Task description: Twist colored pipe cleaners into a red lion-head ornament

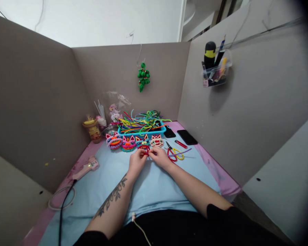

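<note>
Black sleeves at my end, bare forearms reaching over the pale blue cloth, and here's the action: my left hand and right hand nearly meet, fingertips of both pinched tight on a small red piece. It sits at the middle, just before a row of fuzzy animal faces. Looks like a bending or joining step to me; the next move calls for a firm left pinch while the right works the end, though my fingers hide the exact join. Level with them, off left, lies a pink glue gun. Right of my hands, scissors and a purple stem, close enough to snag my wrist. Beyond them, a red cutter. Straight ahead the four faces crowd my reach to the blue tray, heaped with tangled stems. Farthest, a green ornament hangs on the partition.
</note>
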Motion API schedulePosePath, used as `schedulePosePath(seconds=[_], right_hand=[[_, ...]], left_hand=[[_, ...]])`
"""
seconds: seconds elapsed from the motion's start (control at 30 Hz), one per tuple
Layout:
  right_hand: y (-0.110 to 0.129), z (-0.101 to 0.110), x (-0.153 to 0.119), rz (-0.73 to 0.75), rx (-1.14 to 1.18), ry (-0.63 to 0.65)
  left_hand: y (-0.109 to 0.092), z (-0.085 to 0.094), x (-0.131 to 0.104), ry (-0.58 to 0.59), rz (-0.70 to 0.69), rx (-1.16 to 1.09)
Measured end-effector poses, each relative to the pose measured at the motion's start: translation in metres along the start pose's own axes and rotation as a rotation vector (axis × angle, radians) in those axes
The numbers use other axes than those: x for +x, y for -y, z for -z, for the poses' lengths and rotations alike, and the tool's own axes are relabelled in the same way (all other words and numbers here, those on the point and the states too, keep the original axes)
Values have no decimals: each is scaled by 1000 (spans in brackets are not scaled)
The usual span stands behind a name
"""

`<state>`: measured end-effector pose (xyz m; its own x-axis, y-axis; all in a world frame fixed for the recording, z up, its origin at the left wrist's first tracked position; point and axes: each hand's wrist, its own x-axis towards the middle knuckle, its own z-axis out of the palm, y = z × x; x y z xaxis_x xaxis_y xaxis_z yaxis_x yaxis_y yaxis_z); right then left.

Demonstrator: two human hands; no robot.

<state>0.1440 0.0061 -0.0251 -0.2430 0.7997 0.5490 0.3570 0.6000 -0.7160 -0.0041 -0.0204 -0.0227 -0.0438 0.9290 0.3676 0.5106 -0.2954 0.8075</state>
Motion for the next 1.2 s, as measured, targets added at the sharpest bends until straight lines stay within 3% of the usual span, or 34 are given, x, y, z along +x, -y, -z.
schedulePosePath(seconds=[0.37,0.67,1.2], right_hand=[[-2,2,1,8,-16,43],[-4,6,1,58,-16,3],[2,5,-6,129,-225,9]], left_hand=[[2,0,0,25,-32,79],[17,-5,5,-7,28,-85],[4,-1,3,19,41,-139]])
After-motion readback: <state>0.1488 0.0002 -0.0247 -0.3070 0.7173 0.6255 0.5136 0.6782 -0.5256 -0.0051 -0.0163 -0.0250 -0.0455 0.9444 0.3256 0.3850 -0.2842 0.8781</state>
